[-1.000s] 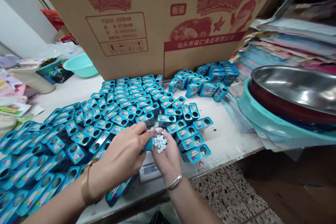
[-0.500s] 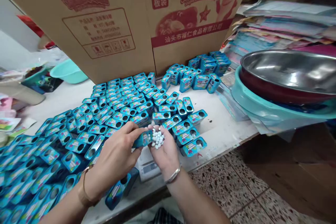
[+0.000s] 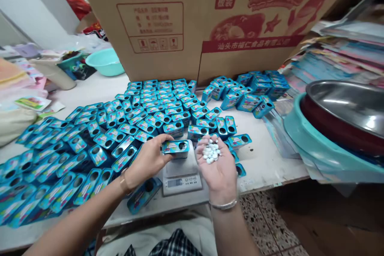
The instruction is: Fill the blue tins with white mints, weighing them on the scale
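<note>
My left hand (image 3: 150,160) grips a small blue candy tin (image 3: 174,147) by its left end, with its round opening facing up. The tin is over the pan of a white digital scale (image 3: 192,184); whether it rests there I cannot tell. Palm up to the right of the scale, my right hand (image 3: 220,176) holds a small heap of white candies (image 3: 211,153) in its cupped palm. Another blue tin (image 3: 143,196) lies tilted at the scale's left. Rows of blue tins (image 3: 120,134) with round openings fill the left of the table, and several more are partly behind my right hand.
A tall cardboard box (image 3: 192,64) stands at the back. Closed-looking tins (image 3: 250,103) cluster before its right side. At right, a metal bowl (image 3: 345,100) sits in a turquoise basin (image 3: 300,136), near stacked printed sheets (image 3: 333,56). Another turquoise basin (image 3: 105,63) is back left.
My hands have moved apart. The left hand took the tin away from the right palm and turned its opening upward over the scale. The camera view has swung left.
</note>
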`<state>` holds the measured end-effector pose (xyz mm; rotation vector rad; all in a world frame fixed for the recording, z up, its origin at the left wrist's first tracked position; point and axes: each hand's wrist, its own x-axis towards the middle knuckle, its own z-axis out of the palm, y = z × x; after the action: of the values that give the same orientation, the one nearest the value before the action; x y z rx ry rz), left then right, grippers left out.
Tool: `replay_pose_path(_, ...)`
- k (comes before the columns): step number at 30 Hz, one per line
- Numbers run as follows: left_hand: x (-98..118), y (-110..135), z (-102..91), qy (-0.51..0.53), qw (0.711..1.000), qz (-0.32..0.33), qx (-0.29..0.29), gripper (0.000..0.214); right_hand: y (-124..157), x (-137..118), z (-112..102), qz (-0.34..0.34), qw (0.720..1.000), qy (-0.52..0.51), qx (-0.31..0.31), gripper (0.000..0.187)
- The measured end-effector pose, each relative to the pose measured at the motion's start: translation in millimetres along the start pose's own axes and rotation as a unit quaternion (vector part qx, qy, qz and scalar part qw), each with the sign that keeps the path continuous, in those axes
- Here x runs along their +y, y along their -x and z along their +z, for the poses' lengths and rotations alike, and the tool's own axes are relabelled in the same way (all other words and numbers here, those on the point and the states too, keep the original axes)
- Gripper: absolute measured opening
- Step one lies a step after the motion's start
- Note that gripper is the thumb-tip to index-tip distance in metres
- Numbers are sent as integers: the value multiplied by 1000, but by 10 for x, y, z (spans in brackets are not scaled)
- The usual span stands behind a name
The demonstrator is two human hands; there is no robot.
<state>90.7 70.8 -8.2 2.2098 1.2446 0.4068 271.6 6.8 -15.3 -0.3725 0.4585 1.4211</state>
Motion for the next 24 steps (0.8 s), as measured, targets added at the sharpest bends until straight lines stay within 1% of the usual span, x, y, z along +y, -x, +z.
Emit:
replay_pose_path(3,-80,-9,120,-25,1000,11,-7,34,9,-108,-12,7,999,-7,-54,17)
replay_pose_path(5,-113,27,121,-39,999,29,-7,43,13,-168,-43,0,998,-2,-71,18)
replay_pose_path(6,-120,60,86,-37,999,39,-3,51,19,-194,-59,-8,997,3,-75,19)
replay_pose_path(8,-127,147,-49,-14,998,54,24,68,36,-241,-87,-27,996,15,-79,21)
replay_pose_path(10,-138,250,-239,29,996,44,72,73,53,-279,-101,-42,996,24,-78,23)
replay_pose_path(13,-194,403,-500,81,986,3,144,68,60,-309,-100,-47,996,28,-74,23)
replay_pose_path(16,-284,533,-615,118,977,-33,173,61,33,-293,-86,-36,995,26,-85,22)
replay_pose_path(18,-342,600,-605,146,973,-49,170,59,3,-260,-72,-31,995,32,-92,21)
replay_pose_path(20,-389,649,-555,171,971,-58,155,56,-28,-221,-57,-34,994,43,-91,19)
replay_pose_path(24,-443,710,-436,203,969,-61,126,52,-68,-162,-20,-52,994,71,-71,16)
